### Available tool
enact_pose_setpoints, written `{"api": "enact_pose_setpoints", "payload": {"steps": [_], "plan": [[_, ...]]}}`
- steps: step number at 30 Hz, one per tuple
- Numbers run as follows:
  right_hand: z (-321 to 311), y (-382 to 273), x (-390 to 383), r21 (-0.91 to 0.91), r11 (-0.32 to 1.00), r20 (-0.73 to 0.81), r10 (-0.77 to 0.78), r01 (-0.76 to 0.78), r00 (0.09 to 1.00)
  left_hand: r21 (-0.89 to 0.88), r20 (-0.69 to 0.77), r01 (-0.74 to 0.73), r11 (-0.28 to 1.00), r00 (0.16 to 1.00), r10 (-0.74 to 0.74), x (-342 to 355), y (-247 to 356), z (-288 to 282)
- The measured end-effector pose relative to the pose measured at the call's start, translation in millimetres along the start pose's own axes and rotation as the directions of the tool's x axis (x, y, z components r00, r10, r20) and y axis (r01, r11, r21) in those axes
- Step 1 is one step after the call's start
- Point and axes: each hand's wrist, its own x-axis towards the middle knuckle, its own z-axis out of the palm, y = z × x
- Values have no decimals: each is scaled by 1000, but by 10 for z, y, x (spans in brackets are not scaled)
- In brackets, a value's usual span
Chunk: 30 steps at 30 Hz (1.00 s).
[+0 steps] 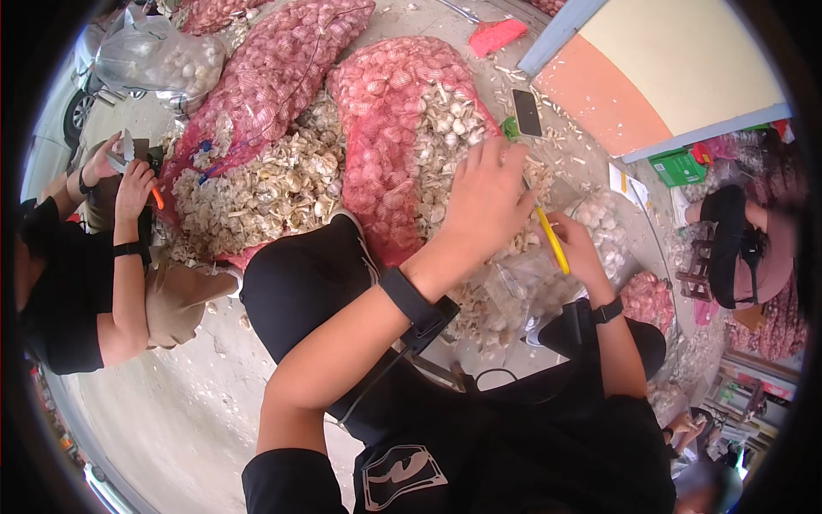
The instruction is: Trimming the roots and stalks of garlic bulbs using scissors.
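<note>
My left hand (484, 193) reaches over an open mesh sack, back upward and fingers bent down. What it holds is hidden beneath the fingers. Beside it, my right hand (578, 246) is closed around a yellow-handled cutting tool (552, 242). The tool's narrow metal end points up toward my left fingers; the blade shape is too small to make out. Garlic bulbs (445, 120) with dry stalks spill from the red mesh sack (377, 146) just beyond my left hand. A clear plastic bag (522, 287) lies below my hands, near pale trimmed bulbs (599, 214).
A second red mesh sack (274, 68) lies left, above a heap of garlic scraps (265, 184). A phone (527, 113) rests on the floor. At left a co-worker's hands (128, 176) hold orange-handled scissors (157, 197). A tan-and-orange panel (634, 77) stands at upper right.
</note>
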Motion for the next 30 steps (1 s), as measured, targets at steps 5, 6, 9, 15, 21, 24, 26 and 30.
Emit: {"api": "enact_pose_setpoints", "payload": {"steps": [5,6,9,15,21,24,26,30], "plan": [[-139,42,-644,123,991,-108,-35,48,994,-231,37,116,966,993,-111,-88,-8,196],[-125,77,-730,64,994,-123,-83,91,989,-314,100,170,934,984,-145,-129,27,264],[-45,232,-894,42,976,-192,-202,214,960,-519,236,292,803,952,-193,-228,-13,495],[-72,530,-999,417,904,-105,-57,96,993,-695,452,479,537,871,-191,-257,122,549],[-38,669,-1117,75,983,-209,-151,169,966,-670,558,586,455,802,-211,-349,135,645],[38,760,-1165,-196,964,-231,-223,179,947,-675,541,603,425,796,-271,-358,109,676],[74,811,-1169,-190,968,-244,-206,162,948,-669,538,580,466,810,-235,-339,102,713],[87,697,-1181,-289,955,-241,-143,70,960,-653,511,527,544,836,-198,-398,105,854]]}}
